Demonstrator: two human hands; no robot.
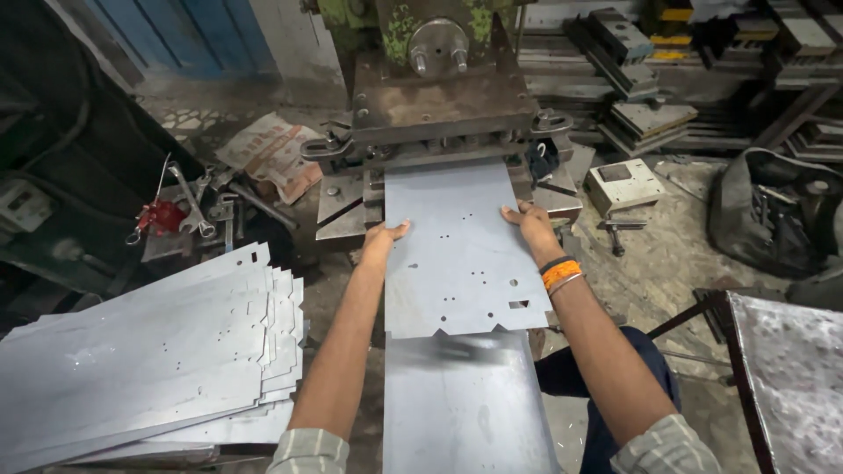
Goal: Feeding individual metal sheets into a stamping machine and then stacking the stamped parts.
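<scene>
Head view, sheet: a grey punched metal sheet (457, 254) lies flat at centre frame, its far edge pushed under the press (443, 96) at top centre.
Left hand: the left hand (384, 235) lies nearly flat with fingers extended, gripping the sheet's left edge.
Right hand: the right hand (529, 219) clasps the sheet's right edge, fingers curled over it; an orange wristband (559, 273) circles the wrist.
Below: a second plain sheet (465, 404) lies underneath, toward the bottom of the frame.
Lower left: a stack of punched sheets (149, 351).
Left middle: spanners (195, 206) on the floor.
</scene>
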